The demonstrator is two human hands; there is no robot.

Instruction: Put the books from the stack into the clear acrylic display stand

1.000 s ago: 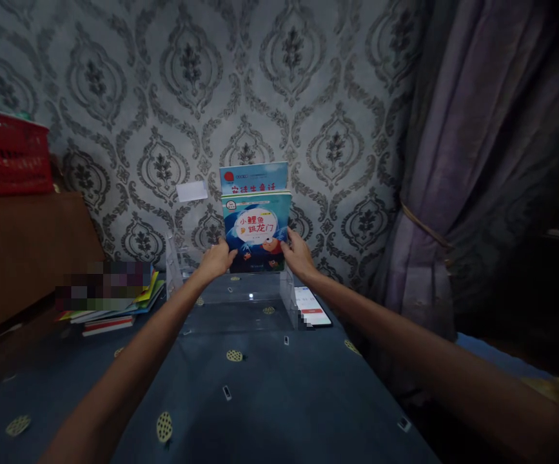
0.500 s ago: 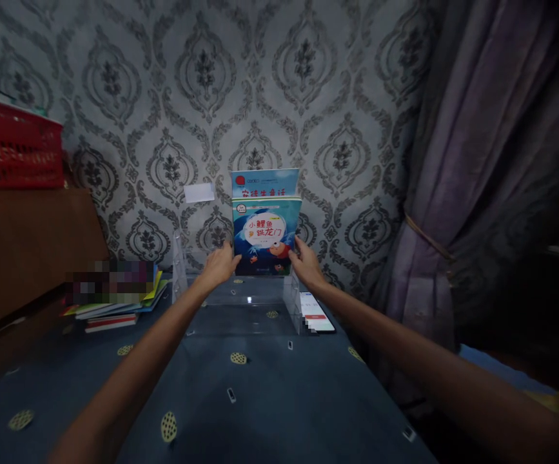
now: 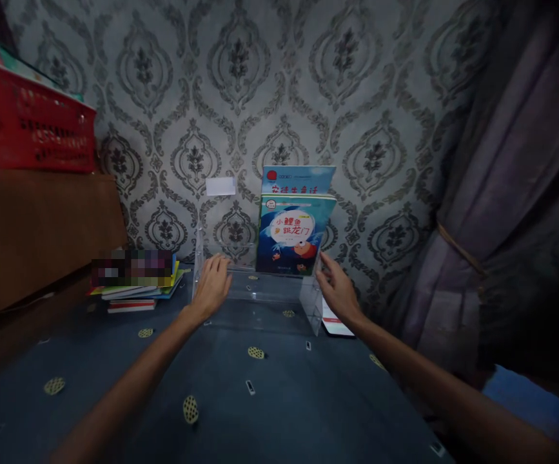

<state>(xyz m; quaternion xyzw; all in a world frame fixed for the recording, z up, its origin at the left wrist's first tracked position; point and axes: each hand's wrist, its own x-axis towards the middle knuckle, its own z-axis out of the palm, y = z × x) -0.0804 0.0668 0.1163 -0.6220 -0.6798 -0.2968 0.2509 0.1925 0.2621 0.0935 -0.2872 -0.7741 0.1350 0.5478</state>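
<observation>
Blue book point(image 3: 291, 241) is standing tall ahead, nearer my right hand point(image 3: 339, 290) — can't tell if that's gripping — left hand point(image 3: 212, 283) holding nothing.

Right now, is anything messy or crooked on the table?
The book pile at the left looks uneven: some edges poke out past others, though its top is blurred. The front picture book stands on the clear rack; I see no spill.

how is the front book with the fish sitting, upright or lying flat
Upright: the fish book shows its front cover, title right way up, bottom edge down at the clear rack, another book rising behind it.
</observation>
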